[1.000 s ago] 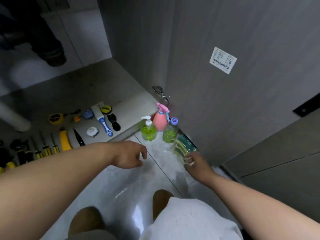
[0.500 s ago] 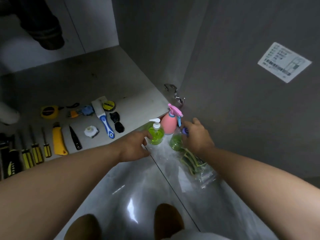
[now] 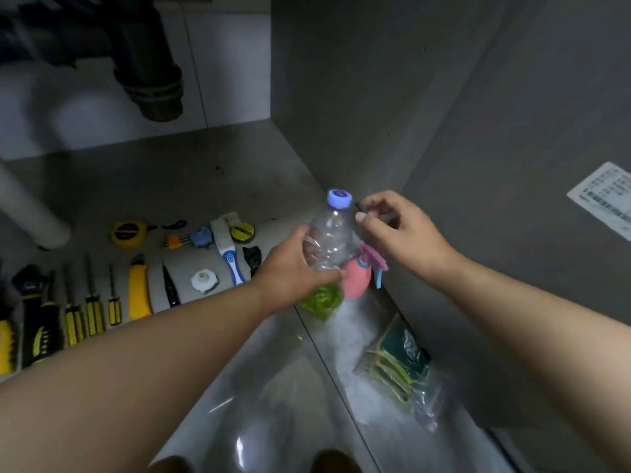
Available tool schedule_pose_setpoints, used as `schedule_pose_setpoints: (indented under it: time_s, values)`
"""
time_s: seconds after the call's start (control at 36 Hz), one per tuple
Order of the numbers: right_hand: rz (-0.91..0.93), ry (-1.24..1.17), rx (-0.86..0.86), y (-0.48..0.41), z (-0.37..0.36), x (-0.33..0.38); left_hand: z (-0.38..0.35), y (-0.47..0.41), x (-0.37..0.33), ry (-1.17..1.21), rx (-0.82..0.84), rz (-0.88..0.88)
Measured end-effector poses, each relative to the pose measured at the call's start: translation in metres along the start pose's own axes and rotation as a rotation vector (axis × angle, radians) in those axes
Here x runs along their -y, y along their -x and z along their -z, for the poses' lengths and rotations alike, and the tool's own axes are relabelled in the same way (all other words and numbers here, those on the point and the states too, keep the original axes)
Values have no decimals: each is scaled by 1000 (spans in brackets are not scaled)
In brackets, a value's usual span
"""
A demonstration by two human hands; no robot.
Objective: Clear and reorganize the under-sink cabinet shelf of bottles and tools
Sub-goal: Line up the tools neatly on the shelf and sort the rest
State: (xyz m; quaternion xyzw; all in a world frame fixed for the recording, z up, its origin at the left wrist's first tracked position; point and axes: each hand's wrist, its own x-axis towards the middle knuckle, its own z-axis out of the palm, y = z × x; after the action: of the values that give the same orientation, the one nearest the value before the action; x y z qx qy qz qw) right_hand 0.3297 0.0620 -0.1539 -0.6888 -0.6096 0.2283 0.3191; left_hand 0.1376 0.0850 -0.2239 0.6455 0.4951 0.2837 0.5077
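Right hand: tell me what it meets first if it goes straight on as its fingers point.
The clear bottle, gripped by the left hand. The right hand points left at its neck, below the purple cap; depth is unclear, so it might pass behind.

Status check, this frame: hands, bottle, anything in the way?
Left hand grips clear bottle, tilted. Right hand by its neck, grip unclear. Pink sprayer close behind bottle.

nothing actually readable here tbh. the white sticker (image 3: 604, 199) on the cabinet door (image 3: 505, 138) has rows of tiny print, way too blurry. yellow tape measure (image 3: 127, 233) and round tin (image 3: 242, 231) have markings, also unreadable.
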Motion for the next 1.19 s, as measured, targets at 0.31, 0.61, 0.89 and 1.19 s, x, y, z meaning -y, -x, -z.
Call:
schedule_pose_setpoints:
  time_s: [0.31, 0.61, 0.89, 1.19]
  values:
    - [-304, 721, 223, -6, -62, -73, 50, -26, 31, 231, -318, 112]
    - [129, 831, -104, -43, -18, -7, 70, -51, 42, 242, -432, 116]
    - [84, 545, -124, -142, -26, 47, 79, -71, 50, 227, -406, 109]
    - [-17, 514, -192, -187, -62, 17, 85, -133, 49, 59, -370, 15]
